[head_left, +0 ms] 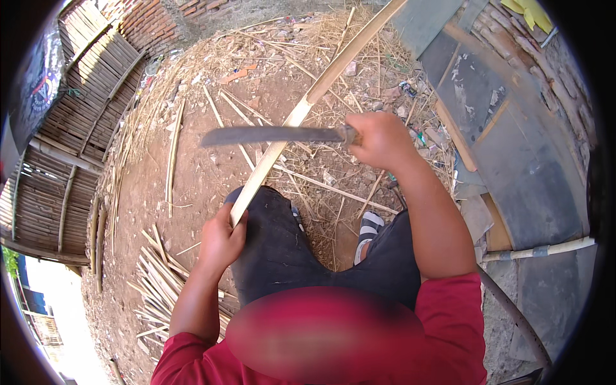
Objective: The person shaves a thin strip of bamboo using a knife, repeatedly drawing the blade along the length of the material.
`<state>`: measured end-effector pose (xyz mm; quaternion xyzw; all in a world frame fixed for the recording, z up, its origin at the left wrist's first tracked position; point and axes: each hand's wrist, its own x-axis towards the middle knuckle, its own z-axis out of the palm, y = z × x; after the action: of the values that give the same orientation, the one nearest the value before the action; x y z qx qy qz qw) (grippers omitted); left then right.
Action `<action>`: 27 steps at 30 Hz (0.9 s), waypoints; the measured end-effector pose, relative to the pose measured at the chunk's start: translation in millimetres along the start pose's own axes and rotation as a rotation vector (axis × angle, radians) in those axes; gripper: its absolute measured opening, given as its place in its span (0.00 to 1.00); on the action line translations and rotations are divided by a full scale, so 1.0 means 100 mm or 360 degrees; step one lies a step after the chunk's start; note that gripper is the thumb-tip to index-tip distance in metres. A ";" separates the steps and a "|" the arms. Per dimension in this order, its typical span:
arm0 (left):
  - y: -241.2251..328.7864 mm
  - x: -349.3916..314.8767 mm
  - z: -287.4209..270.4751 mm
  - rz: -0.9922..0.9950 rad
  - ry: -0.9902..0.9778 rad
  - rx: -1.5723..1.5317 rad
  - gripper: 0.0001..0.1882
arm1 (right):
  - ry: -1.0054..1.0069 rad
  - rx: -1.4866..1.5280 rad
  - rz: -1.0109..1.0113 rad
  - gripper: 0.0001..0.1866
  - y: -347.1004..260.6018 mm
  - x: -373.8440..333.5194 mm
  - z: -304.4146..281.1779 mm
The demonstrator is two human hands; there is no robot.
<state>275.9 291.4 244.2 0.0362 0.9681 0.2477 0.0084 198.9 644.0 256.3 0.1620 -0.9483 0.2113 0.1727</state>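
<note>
A long split bamboo strip (269, 158) slants from my left thigh up toward the far right. Its near end is pale; beyond the blade it is browner. My left hand (223, 236) is closed round the near end, beside my left knee. In my right hand (380, 142) is the handle of a machete (269, 135), the fist wrapped tight round it. The dark blade points left and lies across the strip as seen from above; whether it touches cannot be told.
Several split bamboo sticks (163, 282) lie in a heap by my left arm, and more are strewn over the dirt ground (144, 186). A bamboo slat panel (83, 102) stands at the left. Grey boards (532, 186) lean at the right. A brick wall (147, 25) is at the back.
</note>
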 end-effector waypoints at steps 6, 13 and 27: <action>0.31 0.20 0.14 0.0135 -0.0104 -0.0286 0.14 | -0.0013 0.0051 -0.0006 0.10 -0.02 0.00 0.01; 0.28 0.35 0.20 0.0058 -0.0220 -0.0450 0.15 | 0.0015 0.0063 0.0136 0.12 0.25 0.04 0.03; 0.23 0.23 0.26 0.0294 -0.0385 -0.0629 0.11 | 0.0014 -0.0062 -0.0169 0.09 -0.14 0.06 0.09</action>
<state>255.0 325.9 232.6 0.1515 0.8854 0.4259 0.1083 196.5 626.2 255.9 0.2078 -0.9415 0.1839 0.1909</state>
